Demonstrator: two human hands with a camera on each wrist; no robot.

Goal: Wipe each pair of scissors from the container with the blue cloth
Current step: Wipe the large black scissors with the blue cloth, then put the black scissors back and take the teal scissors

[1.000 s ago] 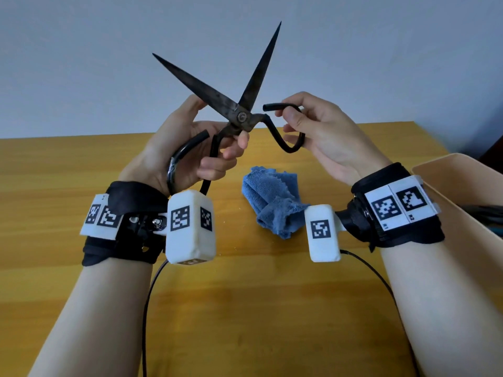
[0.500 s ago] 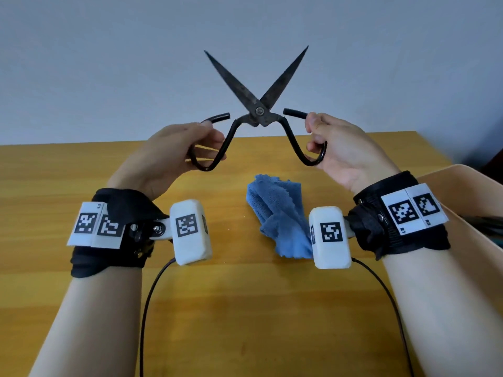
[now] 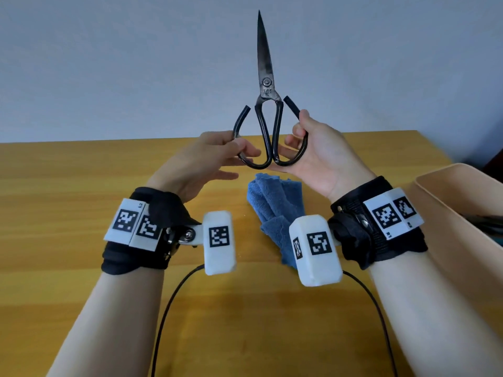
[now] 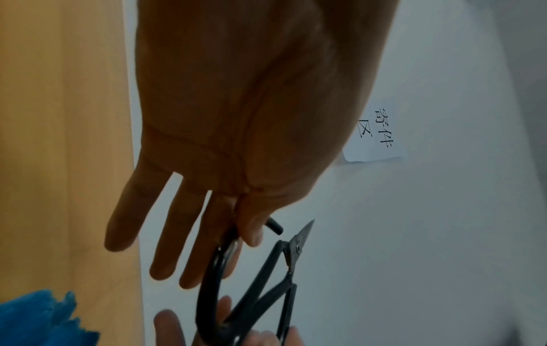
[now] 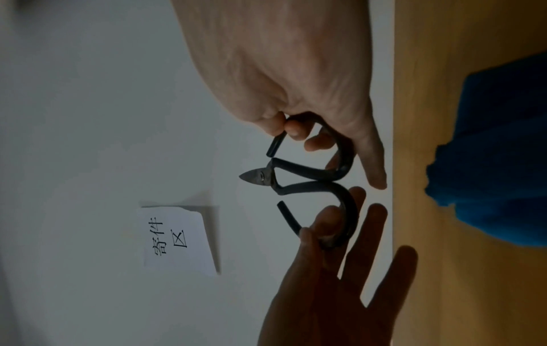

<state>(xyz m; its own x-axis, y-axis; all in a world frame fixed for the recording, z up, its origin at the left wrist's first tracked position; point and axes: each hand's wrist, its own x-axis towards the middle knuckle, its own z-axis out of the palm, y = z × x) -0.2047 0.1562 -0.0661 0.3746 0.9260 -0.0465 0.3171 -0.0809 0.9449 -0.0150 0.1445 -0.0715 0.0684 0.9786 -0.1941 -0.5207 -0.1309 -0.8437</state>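
A pair of black iron scissors (image 3: 266,85) stands upright above the table, blades closed and pointing up. My left hand (image 3: 239,153) pinches the left handle loop between thumb and forefinger, with the other fingers straight. My right hand (image 3: 295,140) grips the right handle loop with curled fingers. In the left wrist view the scissors (image 4: 266,281) hang below my thumb (image 4: 248,229). The right wrist view shows both handle loops (image 5: 325,180) touching between the two hands. The blue cloth (image 3: 275,208) lies crumpled on the table under the hands, untouched.
A beige container (image 3: 457,202) stands at the right edge of the wooden table (image 3: 68,186), with dark items barely showing inside. Black cables (image 3: 168,308) run from the wrist cameras toward me. A paper note (image 5: 177,236) hangs on the grey wall behind.
The blades were spread wide and are now closed. Both hands brought the handle loops together, and the scissors now stand straight up in the middle.
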